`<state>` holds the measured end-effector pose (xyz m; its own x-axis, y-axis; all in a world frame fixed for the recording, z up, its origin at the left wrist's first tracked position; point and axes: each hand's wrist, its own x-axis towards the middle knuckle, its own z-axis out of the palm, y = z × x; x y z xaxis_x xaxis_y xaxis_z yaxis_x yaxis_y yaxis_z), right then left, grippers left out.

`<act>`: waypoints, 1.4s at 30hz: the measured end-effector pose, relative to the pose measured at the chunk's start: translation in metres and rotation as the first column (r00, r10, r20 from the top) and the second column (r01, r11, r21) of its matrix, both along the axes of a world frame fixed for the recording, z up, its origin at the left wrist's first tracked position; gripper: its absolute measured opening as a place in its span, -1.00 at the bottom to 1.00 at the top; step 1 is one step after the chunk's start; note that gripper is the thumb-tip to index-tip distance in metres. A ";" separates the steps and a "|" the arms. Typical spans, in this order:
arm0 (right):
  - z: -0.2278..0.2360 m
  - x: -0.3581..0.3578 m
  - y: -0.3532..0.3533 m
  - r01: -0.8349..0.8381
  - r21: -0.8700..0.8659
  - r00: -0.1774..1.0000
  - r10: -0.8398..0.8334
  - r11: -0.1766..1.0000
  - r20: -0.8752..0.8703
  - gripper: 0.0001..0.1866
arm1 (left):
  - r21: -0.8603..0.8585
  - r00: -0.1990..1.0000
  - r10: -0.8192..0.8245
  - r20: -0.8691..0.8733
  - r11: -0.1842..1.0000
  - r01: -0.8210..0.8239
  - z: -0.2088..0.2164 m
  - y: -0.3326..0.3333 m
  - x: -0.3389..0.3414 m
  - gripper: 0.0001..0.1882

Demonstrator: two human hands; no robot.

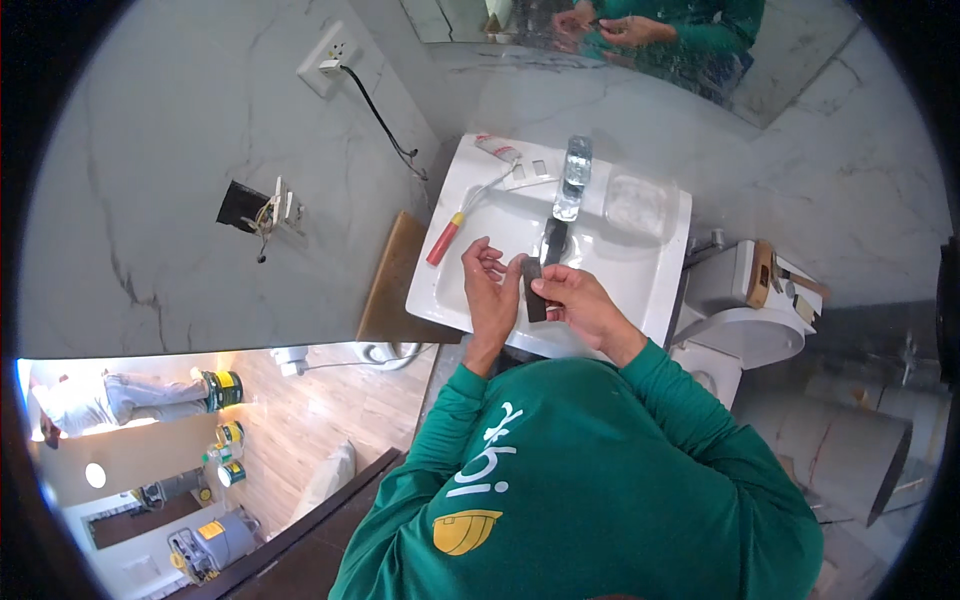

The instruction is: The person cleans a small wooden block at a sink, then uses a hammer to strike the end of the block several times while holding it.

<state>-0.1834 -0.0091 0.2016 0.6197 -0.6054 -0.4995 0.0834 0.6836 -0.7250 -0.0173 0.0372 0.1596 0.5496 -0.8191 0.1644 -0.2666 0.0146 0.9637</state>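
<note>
Over the front of the white washbasin [655, 300], my right hand [588, 302] pinches a dark, flat rectangular block [535, 295] between thumb and fingers. The block stands lengthwise toward me; its exact kind does not show. Beside it, my left hand [490, 295] has its palm turned up and its fingers loosely apart, the thumb tip against the block's far end. A second dark oblong piece [553, 242] lies in the basin below the chrome faucet [573, 180]. On the basin's left side rests a tool with a red and yellow handle [445, 238] and thin pale shaft.
A crumpled packet [497, 149] lies on the basin's back ledge. Right of it stands a toilet [745, 335] with a wooden-backed brush [761, 275] on its tank. A black cord [375, 110] hangs from the wall outlet; wires protrude from a wall opening [245, 208]. Another person [130, 400] is beyond the doorway.
</note>
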 end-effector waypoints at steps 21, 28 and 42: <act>-0.008 0.004 -0.001 0.046 0.074 0.994 -0.053 0.996 0.095 -0.82 | -0.058 0.998 0.017 0.068 0.998 -0.013 0.000 0.000 -0.004 -0.34; 0.000 0.000 0.000 0.003 0.085 0.999 -0.006 0.996 0.037 -0.81 | -0.052 0.999 0.046 0.021 0.998 -0.045 0.009 -0.001 -0.006 -0.33; -0.005 0.001 -0.002 0.003 0.128 0.997 -0.013 0.992 0.081 -0.82 | -0.093 0.993 0.055 0.106 0.995 -0.045 0.003 -0.004 -0.003 -0.32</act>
